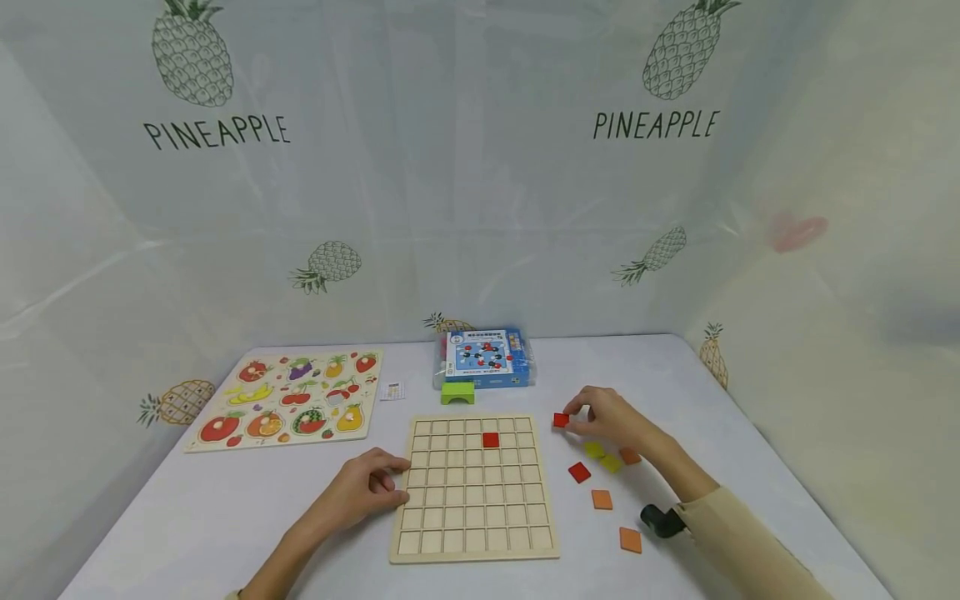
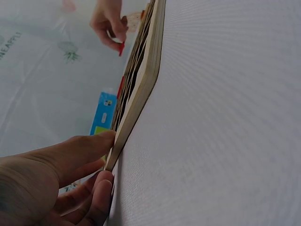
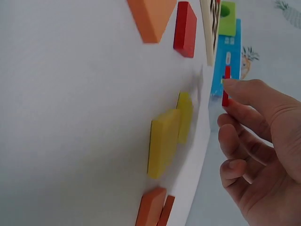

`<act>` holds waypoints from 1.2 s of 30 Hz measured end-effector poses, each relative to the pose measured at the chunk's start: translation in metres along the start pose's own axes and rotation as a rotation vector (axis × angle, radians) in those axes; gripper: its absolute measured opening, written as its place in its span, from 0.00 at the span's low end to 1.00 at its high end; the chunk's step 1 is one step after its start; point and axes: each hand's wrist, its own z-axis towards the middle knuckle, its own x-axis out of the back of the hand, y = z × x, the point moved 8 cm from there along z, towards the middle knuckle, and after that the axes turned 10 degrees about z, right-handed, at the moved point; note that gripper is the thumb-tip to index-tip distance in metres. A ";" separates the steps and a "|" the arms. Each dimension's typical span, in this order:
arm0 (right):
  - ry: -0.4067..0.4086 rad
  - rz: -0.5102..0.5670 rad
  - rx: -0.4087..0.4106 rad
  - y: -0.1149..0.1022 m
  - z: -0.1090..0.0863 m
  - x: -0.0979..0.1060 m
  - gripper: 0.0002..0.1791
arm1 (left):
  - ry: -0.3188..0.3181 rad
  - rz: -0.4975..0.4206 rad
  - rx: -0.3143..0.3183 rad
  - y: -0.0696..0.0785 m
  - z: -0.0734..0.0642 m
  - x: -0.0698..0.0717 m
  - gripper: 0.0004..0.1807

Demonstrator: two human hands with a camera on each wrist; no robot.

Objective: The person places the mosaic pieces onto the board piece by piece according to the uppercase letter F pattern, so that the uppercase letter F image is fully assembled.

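Note:
A wooden grid board lies on the table with a red square tile in one cell of its upper part. My left hand holds the board's left edge, thumb and fingertips at the rim; the left wrist view shows the hand close up there. Beyond the board's upper right corner, my right hand pinches another red square tile between thumb and index finger. The right wrist view shows this tile held above the table, the other fingers curled below.
Right of the board lie a red tile, two yellow tiles and several orange tiles. Behind the board are a green block and a blue box. A fruit puzzle board lies at the left; a small printed card is beside it.

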 end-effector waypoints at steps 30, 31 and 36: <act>-0.102 0.041 0.180 -0.064 0.034 -0.047 0.10 | 0.003 -0.023 -0.011 0.002 0.000 0.001 0.24; -0.106 0.045 0.176 -0.065 0.035 -0.049 0.09 | 0.002 -0.025 -0.009 0.002 0.000 0.001 0.24; -0.128 0.052 0.157 -0.073 0.040 -0.059 0.10 | 0.005 -0.022 0.000 0.002 0.000 0.001 0.24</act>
